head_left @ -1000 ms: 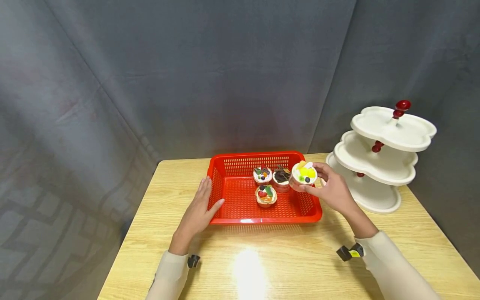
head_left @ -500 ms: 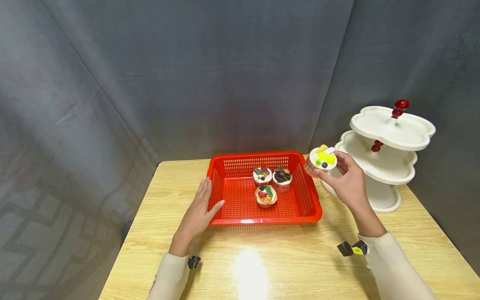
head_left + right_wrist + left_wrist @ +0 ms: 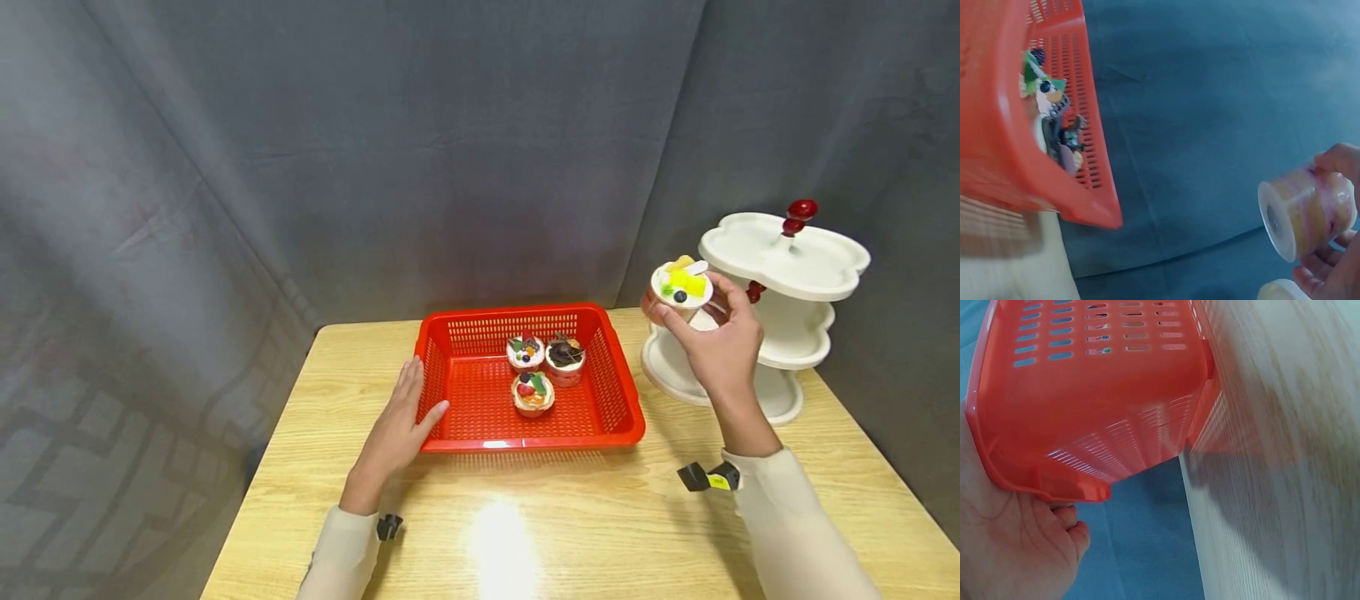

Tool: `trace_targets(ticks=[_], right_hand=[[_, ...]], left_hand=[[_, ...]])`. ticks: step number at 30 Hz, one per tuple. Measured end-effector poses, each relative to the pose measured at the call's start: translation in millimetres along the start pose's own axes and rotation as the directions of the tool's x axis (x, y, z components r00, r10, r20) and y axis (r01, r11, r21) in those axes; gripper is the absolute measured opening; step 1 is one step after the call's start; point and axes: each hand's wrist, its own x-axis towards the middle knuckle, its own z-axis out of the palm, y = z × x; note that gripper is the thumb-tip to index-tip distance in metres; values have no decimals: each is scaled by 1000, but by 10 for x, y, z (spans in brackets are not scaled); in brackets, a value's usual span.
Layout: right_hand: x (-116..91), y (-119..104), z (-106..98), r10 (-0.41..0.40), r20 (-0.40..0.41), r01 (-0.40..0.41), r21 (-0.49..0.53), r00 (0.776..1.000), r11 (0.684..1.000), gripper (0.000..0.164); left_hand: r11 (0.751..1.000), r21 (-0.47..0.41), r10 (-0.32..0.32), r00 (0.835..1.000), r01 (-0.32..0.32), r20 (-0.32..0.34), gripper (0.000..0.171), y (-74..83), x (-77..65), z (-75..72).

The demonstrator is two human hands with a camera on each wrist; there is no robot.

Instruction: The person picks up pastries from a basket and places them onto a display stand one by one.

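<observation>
My right hand (image 3: 723,337) grips a dessert cup (image 3: 682,287) topped with cream, yellow fruit pieces and a blueberry. It is held in the air in front of the left side of a white tiered stand (image 3: 783,258). In the right wrist view the clear-walled cup (image 3: 1304,209) shows layered sides, with thumb and fingers round it. At the left end of a red plastic basket (image 3: 480,444), my left hand (image 3: 393,425) rests on the rim with straight fingers, thumb over the edge. Inside the basket are a chocolate-topped cup (image 3: 565,358) and two fruit-topped tarts (image 3: 532,394).
The three-tier stand has scalloped plates and a red knob (image 3: 802,209) on top. It stands at the right back of the wooden table (image 3: 600,517). A grey curtain (image 3: 480,150) hangs behind the table and at both sides.
My right hand has carried the dessert cup up and to the right, from over the basket's right end to the front of the tiered stand. The left hand has stayed on the rim.
</observation>
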Motion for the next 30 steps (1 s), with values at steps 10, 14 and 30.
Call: trace_targets(ticks=[10, 14, 30], right_hand=[[205, -59, -57, 51, -125, -53, -15, 991, 998, 64], [281, -82, -85, 55, -165, -60, -20, 985, 998, 65], [688, -138, -93, 64, -309, -82, -48, 949, 995, 66]], left_hand=[[1000, 1, -15, 1000, 15, -5, 83, -9, -19, 12], [1000, 9, -9, 1000, 9, -6, 83, -8, -15, 14], [1000, 2, -6, 1000, 6, -7, 83, -17, 1, 24]])
